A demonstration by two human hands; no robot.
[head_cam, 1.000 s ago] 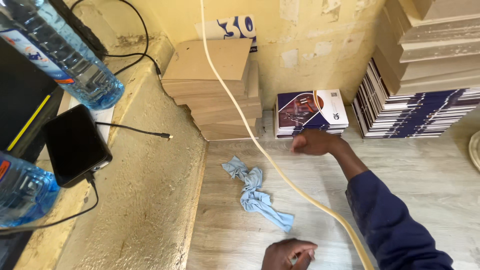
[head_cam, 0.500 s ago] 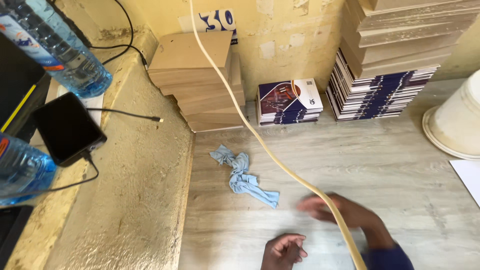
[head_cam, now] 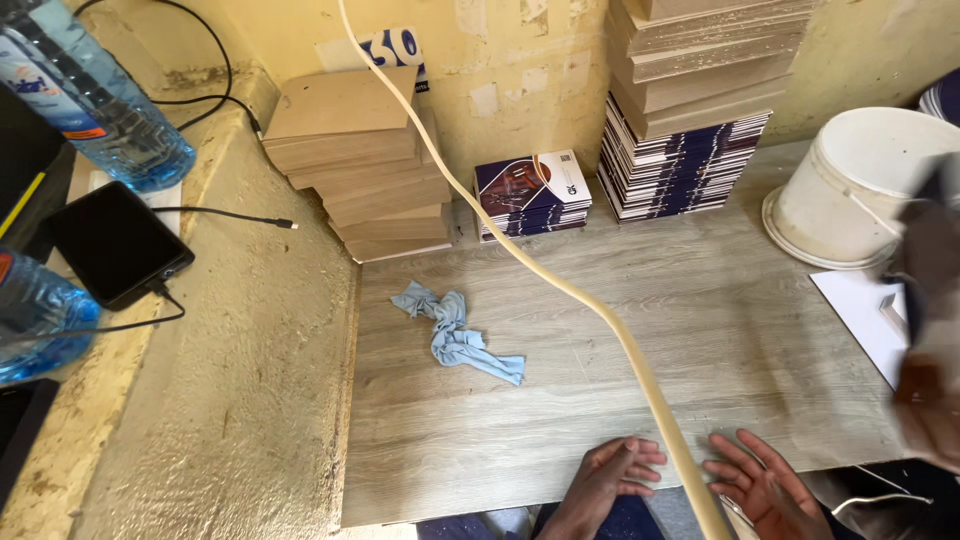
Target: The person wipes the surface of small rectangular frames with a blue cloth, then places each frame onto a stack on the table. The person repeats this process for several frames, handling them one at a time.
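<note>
- Cream hose (head_cam: 560,285) crosses the wooden surface (head_cam: 700,330) diagonally, passing between my hands.
- Left hand (head_cam: 612,473) rests empty, fingers loosely curled.
- Right hand (head_cam: 765,485) lies palm-up, fingers spread, empty.

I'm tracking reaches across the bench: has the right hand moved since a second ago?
Yes. The right hand has pulled back from the small stack of booklets at the wall to the table's near edge, beside the left hand.

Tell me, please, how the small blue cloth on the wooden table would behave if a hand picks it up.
The blue cloth lies crumpled and twisted, so it is probably floppy and would hang loose. It looks thin, so likely light. On the wooden table it would probably bunch up rather than slide neatly if pushed.
</note>
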